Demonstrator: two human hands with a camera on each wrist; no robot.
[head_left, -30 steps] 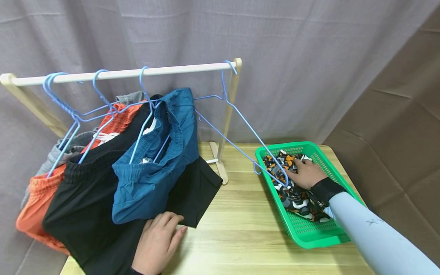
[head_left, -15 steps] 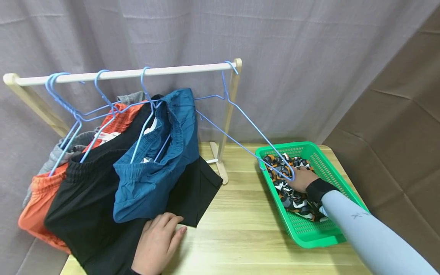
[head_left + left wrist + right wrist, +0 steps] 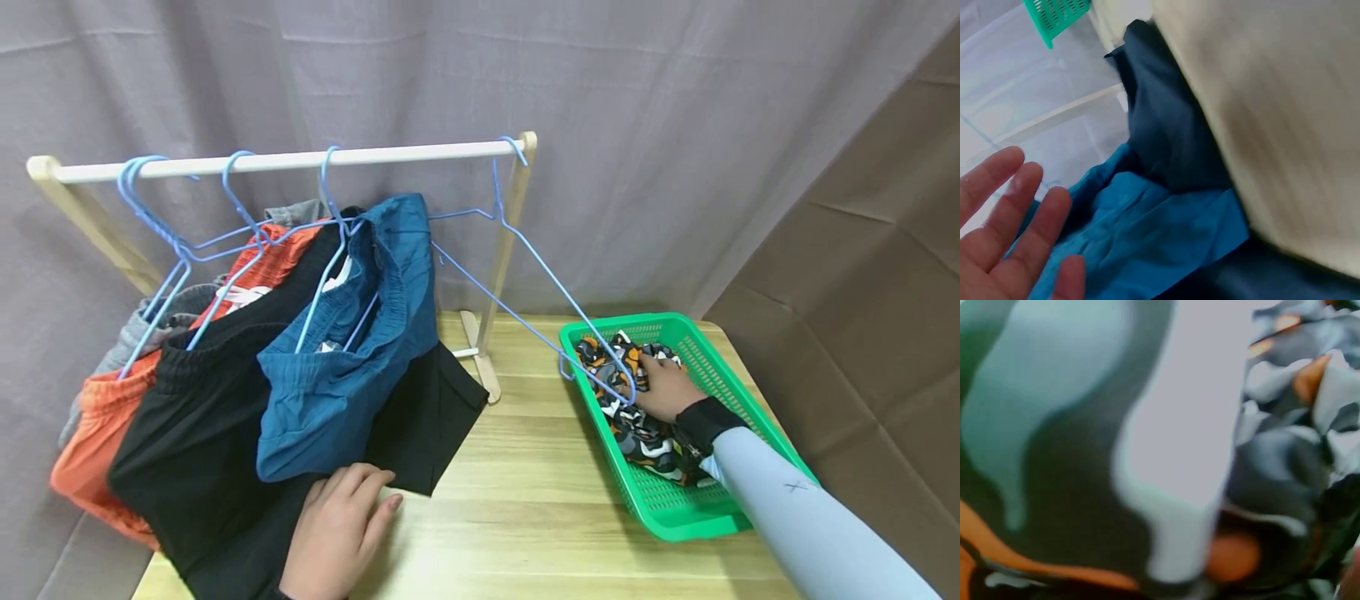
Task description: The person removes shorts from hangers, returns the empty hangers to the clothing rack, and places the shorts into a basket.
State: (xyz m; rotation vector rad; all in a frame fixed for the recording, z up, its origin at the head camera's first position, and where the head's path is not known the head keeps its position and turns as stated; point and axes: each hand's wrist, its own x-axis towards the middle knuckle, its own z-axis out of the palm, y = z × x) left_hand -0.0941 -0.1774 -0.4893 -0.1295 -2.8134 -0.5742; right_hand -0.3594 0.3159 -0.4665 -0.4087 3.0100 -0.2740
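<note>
Apparently gathering crumpled, camouflage-patterned cloth [image 3: 654,450] inside perforated green basket [image 3: 697,527], right of frame, with right hand [image 3: 667,390]; leaving grasp of fingers impossible to tell. Showing left hand [image 3: 337,525] at lower centre, with fingers relaxed, gripping nothing, near smooth black garment [image 3: 217,433]. Probably calling next for pinching cloth's edge, avoiding thin blue hanger [image 3: 555,280].

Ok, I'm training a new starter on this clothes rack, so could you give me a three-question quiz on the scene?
1. Which hand touches the patterned cloth in the basket?
2. True or false: the blue shorts lie in the basket.
3. Fill in: in the head view, the bare hanger hangs at the ____ end of the rack.

Key: 1. The right hand. 2. False; they hang from the rack. 3. Right.
</note>
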